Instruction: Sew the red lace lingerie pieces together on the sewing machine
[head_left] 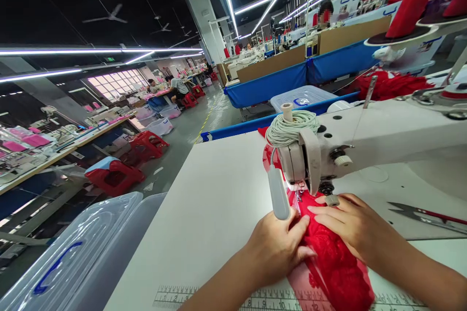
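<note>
Red lace fabric with sheer parts runs under the needle area of a white sewing machine. My left hand is closed on the fabric's left edge, beneath the machine's grey lever. My right hand lies on top of the fabric, fingers stretched towards the presser foot. A coil of pale green cord sits on the machine head. Thread snips with red on the handle rest on the machine bed to the right.
A printed ruler runs along the front of the white table. Lidded clear plastic boxes stand to the left, with red stools beyond. Red thread cones rise at upper right. Other people sit at machines farther away.
</note>
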### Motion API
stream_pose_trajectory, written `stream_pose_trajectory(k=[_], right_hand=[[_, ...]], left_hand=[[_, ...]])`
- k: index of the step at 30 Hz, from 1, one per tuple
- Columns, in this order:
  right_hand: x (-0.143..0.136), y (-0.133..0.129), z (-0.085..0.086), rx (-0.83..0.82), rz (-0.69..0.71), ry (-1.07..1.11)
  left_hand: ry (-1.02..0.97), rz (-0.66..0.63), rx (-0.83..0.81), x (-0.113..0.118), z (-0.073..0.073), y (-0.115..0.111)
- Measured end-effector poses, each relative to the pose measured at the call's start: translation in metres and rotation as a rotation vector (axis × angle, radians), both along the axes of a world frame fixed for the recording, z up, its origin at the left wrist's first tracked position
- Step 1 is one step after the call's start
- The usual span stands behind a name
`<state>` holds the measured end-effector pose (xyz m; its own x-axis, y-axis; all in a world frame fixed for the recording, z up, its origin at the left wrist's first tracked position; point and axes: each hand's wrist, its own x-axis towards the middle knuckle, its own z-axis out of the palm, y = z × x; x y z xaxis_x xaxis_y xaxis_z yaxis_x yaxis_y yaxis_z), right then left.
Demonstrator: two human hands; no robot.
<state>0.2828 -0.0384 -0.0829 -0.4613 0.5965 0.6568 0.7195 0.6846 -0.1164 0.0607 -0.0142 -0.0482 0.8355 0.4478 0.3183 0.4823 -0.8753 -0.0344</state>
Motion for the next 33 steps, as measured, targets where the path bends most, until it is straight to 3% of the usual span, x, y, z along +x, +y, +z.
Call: stream_pose_trajectory(k=[9, 23, 33], right_hand=[[-0.001, 0.001, 0.003, 0.033, -0.030, -0.010], [0.000, 0.006, 0.007, -0.007, -0.047, -0.061], [0.002, 0.008, 0.001, -0.072, -0.075, -0.081]], left_hand=[[-0.016, 0.017, 0.103, -0.002, -0.013, -0.005], [0.000, 0.057, 0.121, 0.001, -0.017, -0.001], [0.023, 0.090, 0.105, 0.001, -0.015, 0.002]])
